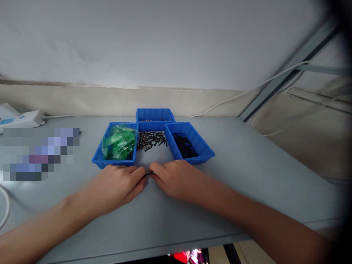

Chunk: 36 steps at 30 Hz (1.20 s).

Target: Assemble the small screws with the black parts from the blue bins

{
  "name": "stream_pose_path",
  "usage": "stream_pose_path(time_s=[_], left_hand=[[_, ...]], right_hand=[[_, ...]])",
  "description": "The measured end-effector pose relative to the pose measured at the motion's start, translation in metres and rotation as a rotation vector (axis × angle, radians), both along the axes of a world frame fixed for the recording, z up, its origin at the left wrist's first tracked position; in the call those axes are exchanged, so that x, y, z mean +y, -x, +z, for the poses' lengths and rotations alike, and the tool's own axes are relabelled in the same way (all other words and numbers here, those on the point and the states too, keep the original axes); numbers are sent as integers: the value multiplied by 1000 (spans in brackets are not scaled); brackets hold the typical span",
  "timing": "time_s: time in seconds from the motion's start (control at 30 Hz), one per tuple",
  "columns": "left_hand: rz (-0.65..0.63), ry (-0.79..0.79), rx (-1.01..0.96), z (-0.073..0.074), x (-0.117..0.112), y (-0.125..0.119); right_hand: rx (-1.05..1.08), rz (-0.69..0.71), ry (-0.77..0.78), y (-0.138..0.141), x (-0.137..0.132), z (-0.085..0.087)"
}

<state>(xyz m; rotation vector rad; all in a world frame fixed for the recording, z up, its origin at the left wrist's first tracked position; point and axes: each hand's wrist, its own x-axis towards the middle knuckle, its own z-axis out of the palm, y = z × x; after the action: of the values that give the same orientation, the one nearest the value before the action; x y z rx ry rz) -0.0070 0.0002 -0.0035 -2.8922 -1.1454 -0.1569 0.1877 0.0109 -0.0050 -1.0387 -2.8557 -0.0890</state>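
In front of the bins, my left hand (118,185) and my right hand (176,181) meet fingertip to fingertip. Both are closed in a pinch on a thin dark piece (149,173) that spans the small gap between them; its exact kind is too small to make out. Just beyond my fingers lies a loose pile of dark screws (152,139) on the grey table. The left blue bin (100,153), nearest my left hand, contains green packets (121,143) in clear plastic. Black parts (183,145) fill the bottom of the right blue bin (202,146).
Behind the screws stands a third blue bin (155,114) with small brass-coloured pieces. A white power strip (24,119) lies at the far left, near a blurred-out object (46,152). A white cable (233,98) runs along the wall to a metal frame (277,79) at right.
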Motion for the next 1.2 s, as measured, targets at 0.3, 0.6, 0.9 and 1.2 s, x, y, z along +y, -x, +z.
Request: stream_pose_path(time_s=[0.3, 0.6, 0.9, 1.2], left_hand=[[5, -40, -9, 0, 0, -1], [50, -87, -32, -1, 1, -2], [78, -81, -21, -1, 0, -1], [112, -100, 71, -2, 0, -2]], right_hand=[[6, -93, -5, 0, 0, -3], [13, -140, 50, 0, -1, -3], [7, -135, 21, 0, -1, -4], [34, -144, -1, 0, -4, -2]])
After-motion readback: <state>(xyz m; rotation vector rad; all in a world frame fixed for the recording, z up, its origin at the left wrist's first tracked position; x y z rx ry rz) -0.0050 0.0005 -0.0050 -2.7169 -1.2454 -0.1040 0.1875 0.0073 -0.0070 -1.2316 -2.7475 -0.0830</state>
